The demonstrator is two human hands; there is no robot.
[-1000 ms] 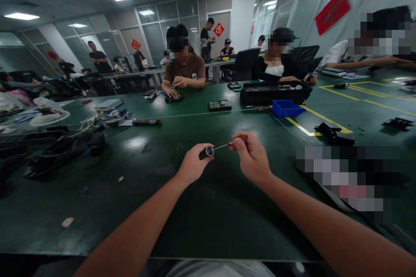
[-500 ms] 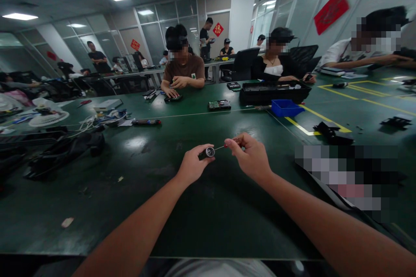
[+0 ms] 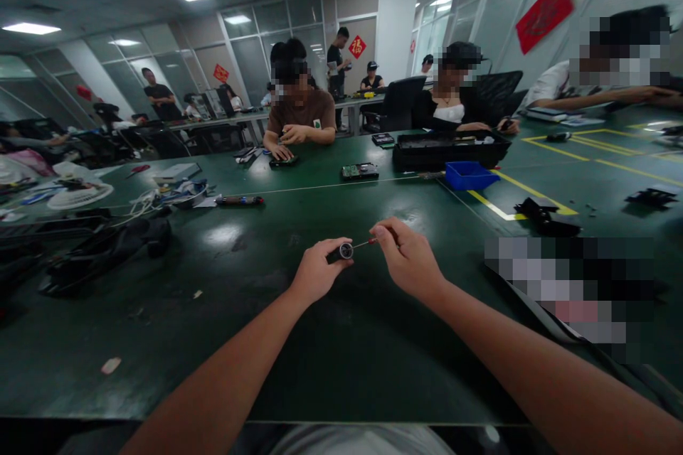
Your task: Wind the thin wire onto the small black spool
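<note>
My left hand (image 3: 316, 271) is closed around a small dark round part (image 3: 344, 251) with a shiny face, held just above the green table (image 3: 331, 341). My right hand (image 3: 408, 257) pinches a thin screwdriver (image 3: 366, 244) with a red handle. Its metal tip reaches the face of the round part. Both forearms stretch out over the near middle of the table.
A blue bin (image 3: 469, 175) and a long black case (image 3: 448, 150) stand at the back right, a circuit board (image 3: 361, 171) at the back middle. Black gear (image 3: 107, 245) and cables lie at the left. People sit across the table. Yellow tape lines (image 3: 533, 192) run at the right.
My right hand has slid a little to the left along the screwdriver, closer to the round part. The left hand has stayed in place.
</note>
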